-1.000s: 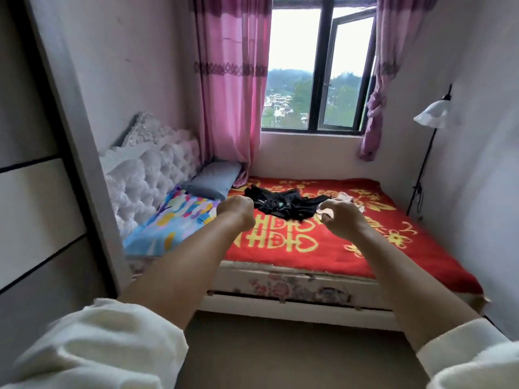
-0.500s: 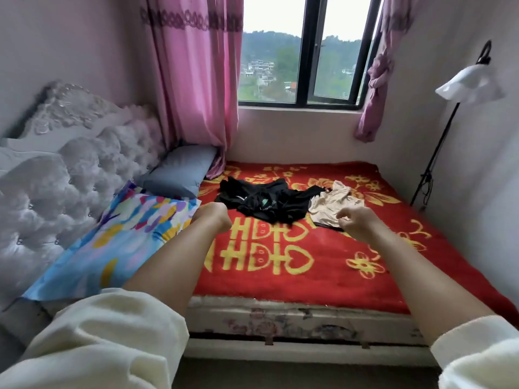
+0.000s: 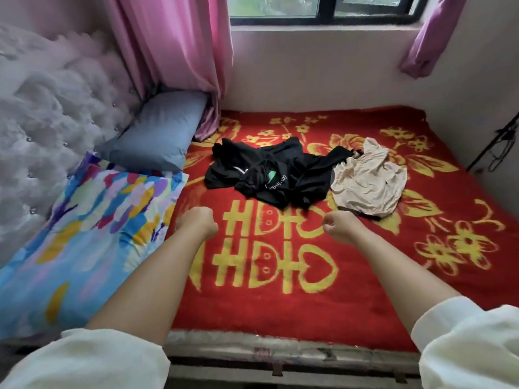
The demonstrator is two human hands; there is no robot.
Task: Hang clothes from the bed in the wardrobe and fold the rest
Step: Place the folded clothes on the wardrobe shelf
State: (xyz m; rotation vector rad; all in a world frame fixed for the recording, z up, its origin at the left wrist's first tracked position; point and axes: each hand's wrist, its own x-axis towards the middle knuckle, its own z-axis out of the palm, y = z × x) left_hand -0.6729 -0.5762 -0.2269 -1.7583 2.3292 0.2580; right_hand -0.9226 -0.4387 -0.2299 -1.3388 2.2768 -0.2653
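A crumpled black garment (image 3: 269, 175) with white lettering lies in the middle of the bed, on the red and yellow blanket (image 3: 280, 304). A beige garment (image 3: 368, 181) lies flat beside it on the right, touching it. My left hand (image 3: 198, 224) hovers over the blanket, short of the black garment, with its fingers curled into a fist and nothing in it. My right hand (image 3: 339, 226) is also curled and holds nothing, just in front of the beige garment. No wardrobe is in view.
A multicoloured pillow (image 3: 92, 234) and a blue-grey pillow (image 3: 160, 136) lie at the left against a white tufted headboard (image 3: 50, 113). Pink curtains (image 3: 174, 46) hang beside the window. The bed's near edge (image 3: 280, 349) is below my arms. A lamp stand (image 3: 494, 147) is at the right.
I have come closer to the bed and look further down at it. Both arms now reach out over the blanket, nearer the clothes; the wardrobe edge at left has left view.
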